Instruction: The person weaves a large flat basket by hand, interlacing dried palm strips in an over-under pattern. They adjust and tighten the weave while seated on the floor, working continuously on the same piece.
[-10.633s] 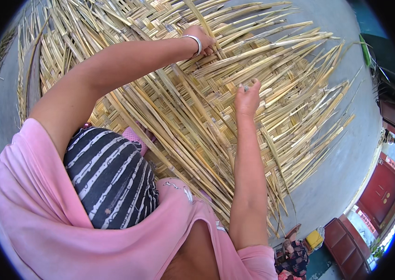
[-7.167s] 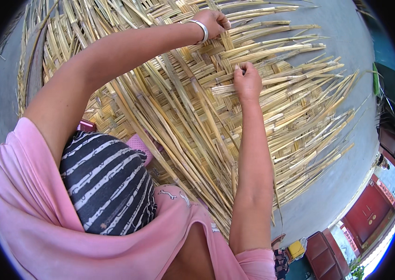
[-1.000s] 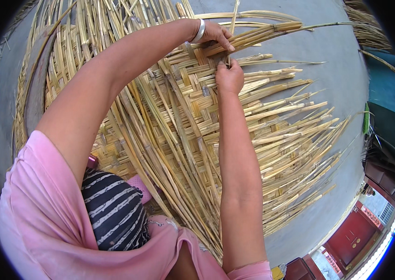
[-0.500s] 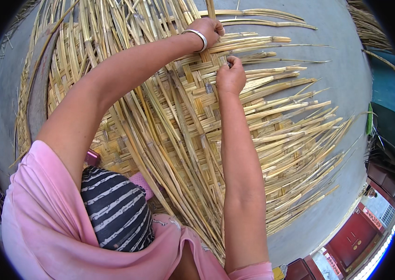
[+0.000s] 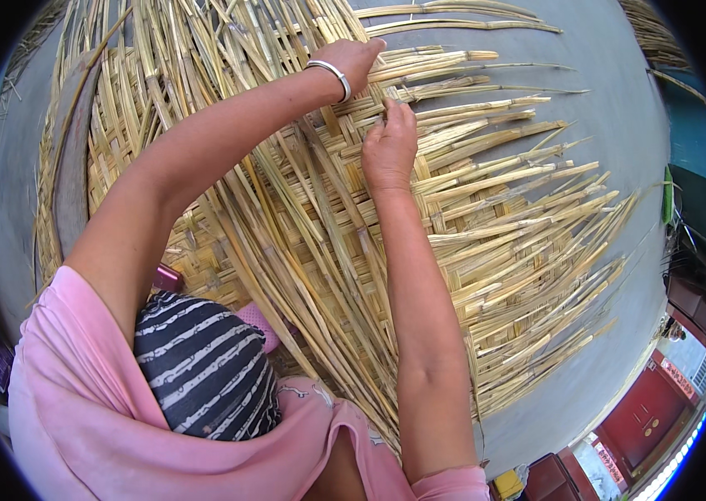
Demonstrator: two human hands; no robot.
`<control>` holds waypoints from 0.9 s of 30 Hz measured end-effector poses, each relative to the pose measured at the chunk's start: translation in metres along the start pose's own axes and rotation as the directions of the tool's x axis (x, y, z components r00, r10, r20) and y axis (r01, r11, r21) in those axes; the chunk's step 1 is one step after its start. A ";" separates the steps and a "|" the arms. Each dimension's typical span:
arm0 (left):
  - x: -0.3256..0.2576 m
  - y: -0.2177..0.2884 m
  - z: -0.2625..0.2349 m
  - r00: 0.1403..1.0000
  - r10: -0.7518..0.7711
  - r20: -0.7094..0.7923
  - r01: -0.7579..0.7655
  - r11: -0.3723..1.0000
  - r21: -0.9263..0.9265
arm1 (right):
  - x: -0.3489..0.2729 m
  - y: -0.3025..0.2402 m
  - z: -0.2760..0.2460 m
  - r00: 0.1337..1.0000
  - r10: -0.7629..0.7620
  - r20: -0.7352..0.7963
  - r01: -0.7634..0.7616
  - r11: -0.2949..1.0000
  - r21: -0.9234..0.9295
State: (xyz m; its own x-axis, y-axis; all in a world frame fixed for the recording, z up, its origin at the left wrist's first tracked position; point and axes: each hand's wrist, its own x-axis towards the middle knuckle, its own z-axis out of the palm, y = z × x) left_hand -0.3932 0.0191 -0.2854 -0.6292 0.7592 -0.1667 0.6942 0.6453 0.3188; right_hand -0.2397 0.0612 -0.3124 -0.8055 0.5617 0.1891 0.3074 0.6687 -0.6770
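Left hand (image 5: 355,63) (bangled), right hand (image 5: 390,149), shifted left over strips (image 5: 528,227)

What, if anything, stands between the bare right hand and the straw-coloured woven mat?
Nothing visible: the bare right hand is directly over the straw-coloured woven mat, with nothing in between; contact is unclear.

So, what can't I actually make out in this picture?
In the head view:
Whatever the left hand grips, if anything: hidden by its own back.
Right hand: palm hidden by its back.
Woven mat: far strips cut off by the top edge.
Yellow thing: cut off by the bottom edge.
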 end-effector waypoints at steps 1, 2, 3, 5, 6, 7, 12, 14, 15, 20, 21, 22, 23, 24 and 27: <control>0.000 -0.001 -0.002 0.999 0.011 -0.048 -0.010 1.000 0.009 | -0.007 -0.006 -0.004 1.000 -0.027 0.003 0.027 1.000 -0.014; 0.001 0.000 -0.003 1.000 -0.016 0.002 0.016 1.000 -0.006 | -0.016 -0.010 -0.008 0.999 -0.052 0.006 0.053 0.998 -0.029; 0.001 -0.002 -0.002 1.000 -0.010 -0.003 0.010 1.000 -0.020 | -0.026 -0.014 -0.010 0.998 -0.054 0.020 0.055 0.998 -0.017; 0.003 -0.004 -0.001 1.000 0.004 -0.015 -0.005 0.999 -0.038 | -0.049 -0.018 -0.021 0.997 -0.065 0.044 0.066 0.997 -0.027; 0.002 -0.005 -0.002 1.000 0.009 -0.021 -0.010 0.999 -0.045 | -0.062 -0.021 -0.027 0.996 -0.072 0.058 0.074 0.997 -0.032; 0.002 -0.005 -0.003 0.999 0.013 -0.029 -0.015 0.998 -0.054 | -0.074 -0.022 -0.035 0.996 -0.044 0.081 0.046 0.999 -0.018; -0.001 -0.007 -0.015 0.999 0.011 -0.044 -0.018 0.986 -0.164 | -0.134 -0.010 -0.090 0.985 -0.053 0.162 0.076 0.988 -0.137; -0.011 0.004 -0.020 0.995 0.067 -0.075 -0.078 0.986 -0.145 | -0.157 -0.002 -0.119 0.976 -0.033 0.216 0.076 0.978 -0.196; -0.020 0.017 -0.025 0.995 0.090 -0.032 -0.092 0.993 -0.075 | -0.169 0.002 -0.137 0.969 -0.008 0.248 0.066 0.971 -0.228; -0.026 -0.012 0.028 0.977 0.209 -0.026 -0.207 0.976 0.067 | -0.221 0.020 -0.234 0.899 0.122 0.420 0.068 0.910 -0.410; -0.034 -0.014 0.036 0.965 0.255 -0.063 -0.240 0.954 0.179 | -0.232 0.026 -0.257 0.881 0.147 0.450 0.070 0.899 -0.433; -0.039 -0.016 0.043 0.946 0.307 -0.104 -0.269 0.922 0.279 | -0.246 0.028 -0.282 0.863 0.226 0.451 0.023 0.875 -0.483; -0.036 -0.021 0.046 0.950 0.304 -0.070 -0.275 0.922 0.274 | -0.263 0.034 -0.305 0.844 0.292 0.449 -0.016 0.852 -0.523; -0.029 -0.025 0.045 0.955 0.295 -0.043 -0.272 0.921 0.278 | -0.285 0.041 -0.326 0.838 0.361 0.409 -0.098 0.837 -0.538; -0.023 -0.009 0.035 0.953 0.274 0.132 -0.302 0.900 0.315 | -0.367 0.066 -0.379 0.696 0.688 0.207 -0.580 0.708 -0.402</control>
State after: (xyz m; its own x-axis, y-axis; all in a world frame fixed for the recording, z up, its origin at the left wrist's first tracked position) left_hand -0.3727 -0.0008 -0.3168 -0.3631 0.9112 -0.1944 0.9249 0.3778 0.0433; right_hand 0.2682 0.0845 -0.1567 -0.4538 0.7497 -0.4817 0.8890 0.3434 -0.3030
